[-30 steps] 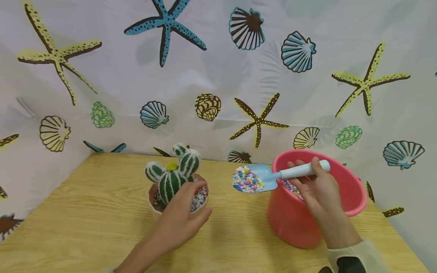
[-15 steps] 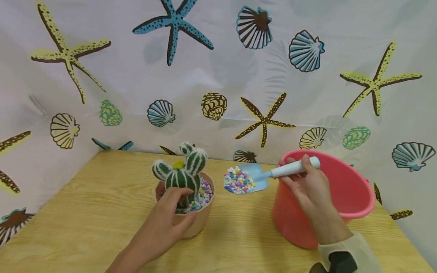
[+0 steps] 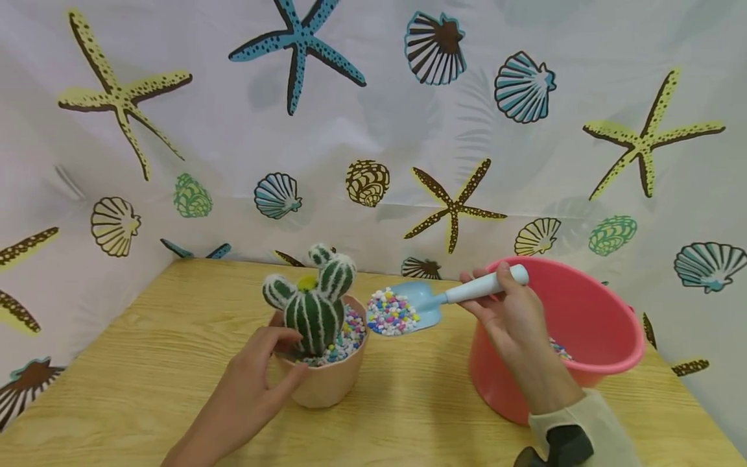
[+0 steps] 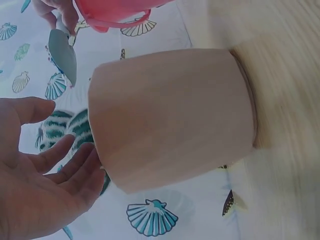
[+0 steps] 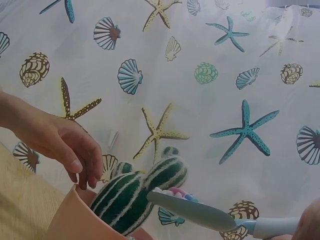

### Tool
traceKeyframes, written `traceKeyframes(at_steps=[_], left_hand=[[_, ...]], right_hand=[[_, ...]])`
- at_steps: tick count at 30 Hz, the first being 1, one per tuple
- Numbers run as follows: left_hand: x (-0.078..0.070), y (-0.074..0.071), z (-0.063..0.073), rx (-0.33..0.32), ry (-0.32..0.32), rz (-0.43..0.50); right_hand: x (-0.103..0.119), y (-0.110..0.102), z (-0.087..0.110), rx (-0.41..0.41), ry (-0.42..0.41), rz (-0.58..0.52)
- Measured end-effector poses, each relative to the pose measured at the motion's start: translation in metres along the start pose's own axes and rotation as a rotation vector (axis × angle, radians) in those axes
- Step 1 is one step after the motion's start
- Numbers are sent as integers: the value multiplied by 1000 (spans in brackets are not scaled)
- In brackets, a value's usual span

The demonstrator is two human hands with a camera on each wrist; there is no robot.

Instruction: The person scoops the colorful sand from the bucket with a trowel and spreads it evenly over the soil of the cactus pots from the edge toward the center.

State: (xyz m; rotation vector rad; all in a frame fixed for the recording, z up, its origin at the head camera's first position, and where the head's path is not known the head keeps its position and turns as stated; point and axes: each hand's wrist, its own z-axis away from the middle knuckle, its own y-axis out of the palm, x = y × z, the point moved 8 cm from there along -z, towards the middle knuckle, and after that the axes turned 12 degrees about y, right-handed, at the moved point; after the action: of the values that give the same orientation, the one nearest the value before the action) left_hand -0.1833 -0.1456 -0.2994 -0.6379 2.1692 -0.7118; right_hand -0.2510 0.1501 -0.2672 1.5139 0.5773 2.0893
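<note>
My right hand point(image 3: 513, 324) grips the pale handle of a light blue hand trowel point(image 3: 427, 301). Small multicoloured pebbles point(image 3: 392, 312) are heaped on its blade, which is level beside the pot's right rim. A green and white fuzzy toy cactus point(image 3: 313, 319) with a yellow top stands in the peach pot point(image 3: 327, 388), among similar pebbles point(image 3: 351, 331). My left hand point(image 3: 248, 379) is at the pot's near left side, fingers loosely bent and thumb apart. In the left wrist view, the fingertips point(image 4: 92, 157) are right at the rim of the pot point(image 4: 170, 120).
A pink bucket point(image 3: 589, 318) with pebbles inside stands at the right, behind my right forearm. The wooden table point(image 3: 175, 337) meets a white cloth point(image 3: 362, 117) printed with starfish and shells at the back and sides.
My right hand has carried the loaded trowel left from over the bucket to the pot's rim. My left hand has drawn back left from over the pot, showing more of the cactus and pebbles.
</note>
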Motion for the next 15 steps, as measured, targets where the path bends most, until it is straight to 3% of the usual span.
traceKeyframes(at_steps=[4,9,15], left_hand=[[8,-5,1,-51,-2,-54],[21,-6,0,-55,-29,-53],[42,-1,-1,24,-78,24]], right_hand=[[-2,2,0,13,7,-26],[-5,3,-1,15,10,-34],[-6,5,0,20,8,-40]])
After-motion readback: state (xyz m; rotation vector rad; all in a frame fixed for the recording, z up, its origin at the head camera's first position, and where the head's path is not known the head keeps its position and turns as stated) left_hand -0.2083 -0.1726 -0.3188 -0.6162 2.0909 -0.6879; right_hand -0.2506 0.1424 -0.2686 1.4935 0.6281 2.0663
